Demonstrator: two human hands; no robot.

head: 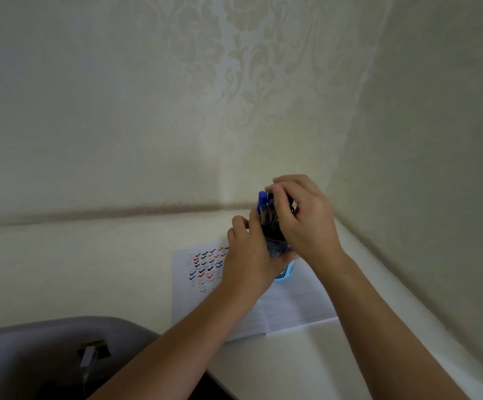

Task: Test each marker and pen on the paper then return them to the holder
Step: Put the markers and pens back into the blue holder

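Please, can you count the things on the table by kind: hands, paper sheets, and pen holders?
hands: 2, left, right
paper: 1
holder: 1
Total: 4
The pens in the holder are too hidden to count.

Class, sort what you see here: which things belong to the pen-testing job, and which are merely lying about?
Belong to the job:
holder
pens and markers
paper with tick marks
left hand on the holder
right hand at the pen tops

Lying about:
grey chair back

Matt lined paper [289, 307], glossy blue plastic holder [285, 273].
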